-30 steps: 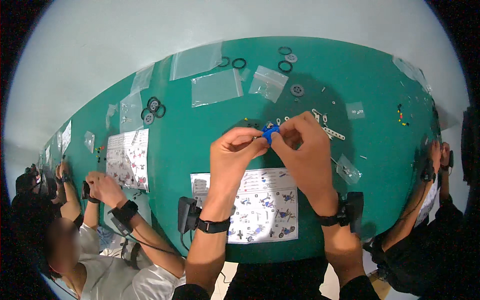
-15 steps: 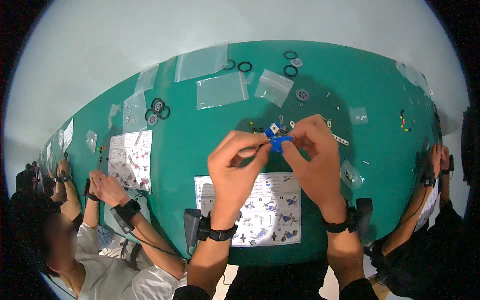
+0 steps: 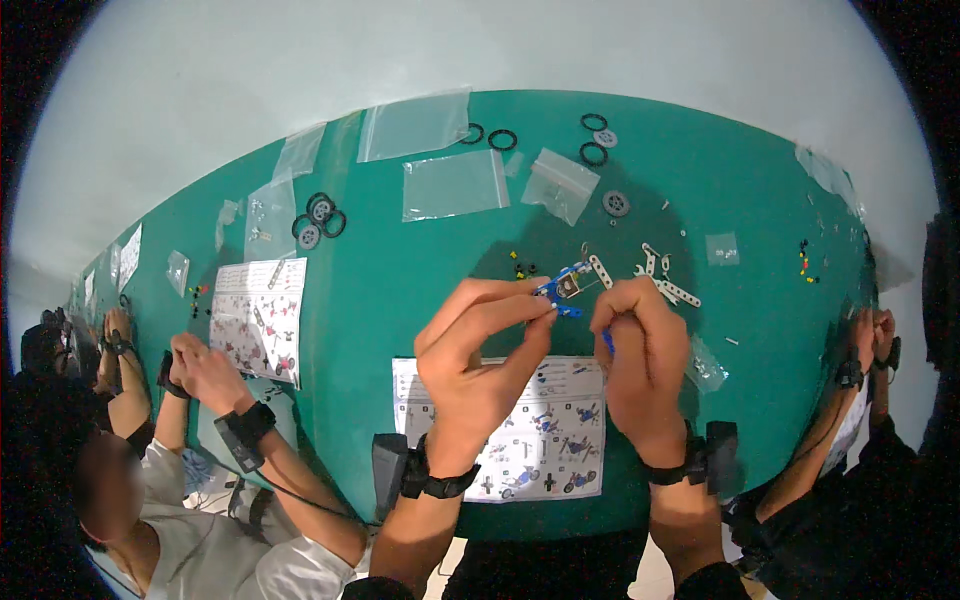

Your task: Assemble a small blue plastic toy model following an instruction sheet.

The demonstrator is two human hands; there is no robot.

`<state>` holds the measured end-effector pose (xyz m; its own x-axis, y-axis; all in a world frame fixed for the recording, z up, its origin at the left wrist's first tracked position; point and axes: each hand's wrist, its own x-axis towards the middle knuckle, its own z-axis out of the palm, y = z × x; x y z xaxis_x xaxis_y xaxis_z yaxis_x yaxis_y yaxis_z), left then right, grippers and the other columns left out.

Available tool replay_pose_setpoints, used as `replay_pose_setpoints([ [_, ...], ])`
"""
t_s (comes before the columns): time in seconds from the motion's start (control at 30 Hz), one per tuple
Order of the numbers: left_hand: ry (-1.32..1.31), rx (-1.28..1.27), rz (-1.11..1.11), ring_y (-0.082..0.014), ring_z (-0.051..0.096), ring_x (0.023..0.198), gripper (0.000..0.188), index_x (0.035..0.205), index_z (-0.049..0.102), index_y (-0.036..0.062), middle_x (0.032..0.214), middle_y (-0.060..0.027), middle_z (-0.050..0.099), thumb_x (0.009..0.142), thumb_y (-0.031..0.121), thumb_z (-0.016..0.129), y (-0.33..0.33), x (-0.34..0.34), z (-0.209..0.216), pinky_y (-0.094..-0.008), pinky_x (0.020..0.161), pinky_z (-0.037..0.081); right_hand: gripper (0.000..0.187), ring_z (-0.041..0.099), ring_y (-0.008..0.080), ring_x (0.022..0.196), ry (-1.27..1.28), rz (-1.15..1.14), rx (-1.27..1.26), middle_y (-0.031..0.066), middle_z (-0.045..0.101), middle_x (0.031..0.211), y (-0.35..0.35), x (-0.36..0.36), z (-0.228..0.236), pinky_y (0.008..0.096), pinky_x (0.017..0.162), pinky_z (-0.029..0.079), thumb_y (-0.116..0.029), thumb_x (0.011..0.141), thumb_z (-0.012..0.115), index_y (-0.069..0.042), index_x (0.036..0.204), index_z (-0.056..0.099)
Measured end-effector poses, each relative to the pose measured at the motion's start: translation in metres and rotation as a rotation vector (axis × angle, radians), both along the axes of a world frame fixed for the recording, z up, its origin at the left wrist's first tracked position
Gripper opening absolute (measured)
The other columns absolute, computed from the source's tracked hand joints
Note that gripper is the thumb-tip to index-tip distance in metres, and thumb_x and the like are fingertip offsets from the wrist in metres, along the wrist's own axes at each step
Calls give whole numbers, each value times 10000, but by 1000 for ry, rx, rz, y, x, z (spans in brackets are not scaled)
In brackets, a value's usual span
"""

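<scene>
Between its thumb and fingers, my left hand point(image 3: 465, 365) pinches a small blue-and-metal toy model assembly point(image 3: 570, 284). A little to the right, my right hand point(image 3: 648, 375) is closed on a small blue piece point(image 3: 608, 341), mostly covered by the fingers. The two hands are apart, above the far edge of a printed instruction sheet point(image 3: 550, 450). Beyond the right hand lie several pale perforated strips point(image 3: 680, 293), and one more strip point(image 3: 600, 271) is beside the assembly. Small yellow and black parts point(image 3: 519, 267) rest just past my left fingers.
Across the green table point(image 3: 370, 400), clear plastic bags point(image 3: 455, 186), black tyre rings point(image 3: 593, 154) and a grey wheel point(image 3: 616, 203) are spread at the back. A small bag point(image 3: 707, 365) sits right of my right hand. Co-workers' hands point(image 3: 210, 370) work at left and right.
My right hand has drawn away from the assembly to the right and slightly nearer, holding a blue piece. The assembly in my left hand is now more exposed. The view has shifted slightly.
</scene>
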<state>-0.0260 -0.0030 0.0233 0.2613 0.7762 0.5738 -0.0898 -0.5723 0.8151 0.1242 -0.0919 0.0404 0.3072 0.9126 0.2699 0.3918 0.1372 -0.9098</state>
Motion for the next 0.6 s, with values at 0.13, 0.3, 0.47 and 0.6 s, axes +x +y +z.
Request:
replay_pose_setpoints([
  [0.13, -21, 25, 13, -254, 742, 880, 305, 981, 749, 0, 996, -164, 751, 721, -149, 804, -1, -1, 1, -317, 767, 584, 171, 700, 259, 663, -270, -133, 208, 117, 736, 947, 5, -15, -1, 388, 590, 533, -10, 953, 651, -69, 1114, 660],
  [0.3, -21, 9, 20, -251, 740, 883, 312, 992, 745, -1, 990, -162, 749, 724, -151, 803, -2, -2, 3, -315, 768, 585, 301, 707, 319, 680, -391, -92, 301, 139, 760, 1048, 6, -18, -4, 391, 588, 539, -22, 924, 713, -78, 1217, 671],
  [0.47, 7, -34, -18, -233, 734, 887, 313, 998, 741, -7, 994, -150, 740, 734, -167, 794, -1, -2, 3, -300, 774, 590, 329, 716, 298, 669, -395, -94, 374, 152, 761, 1038, 10, -18, -4, 381, 568, 543, -11, 915, 717, -56, 1237, 661],
  [0.6, -46, -149, -54, -198, 726, 906, 273, 985, 729, -28, 1007, -134, 729, 760, -176, 779, -3, -2, 4, -283, 787, 598, 330, 714, 300, 659, -371, -88, 329, 153, 760, 1028, 11, -20, -6, 379, 567, 546, -8, 915, 717, -47, 1238, 663],
])
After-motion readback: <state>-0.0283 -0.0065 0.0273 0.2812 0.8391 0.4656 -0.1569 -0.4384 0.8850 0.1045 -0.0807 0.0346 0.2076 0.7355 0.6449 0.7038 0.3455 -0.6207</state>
